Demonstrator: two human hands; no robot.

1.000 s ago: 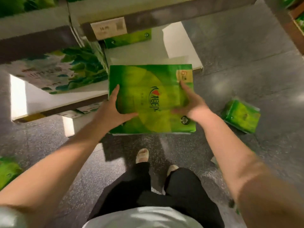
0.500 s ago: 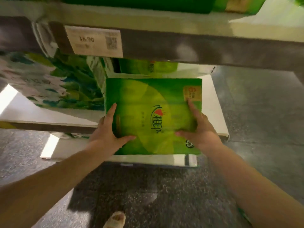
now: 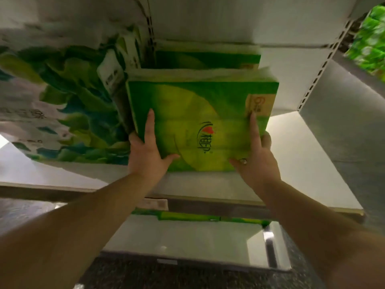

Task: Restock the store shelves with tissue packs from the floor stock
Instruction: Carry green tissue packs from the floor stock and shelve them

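- The pack (image 3: 200,124) is held between both hands over the shelf (image 3: 302,163), with its far end already inside the bay and its near end close to the front edge of the shelf.
- The left hand (image 3: 145,155) grips the left near corner, and the right hand (image 3: 256,159) grips the right near corner; each has the thumb on top and the forefinger straight along the face.
- To do this step well, I think the pack should go in straight and level, until it meets the green pack (image 3: 208,59) behind it.
- The left side is just beside the leaf-printed packs (image 3: 62,105), so it can catch there.
- The pack is flat and green with a yellow middle, a dark logo with a red heart, and a tan label at its far right corner.
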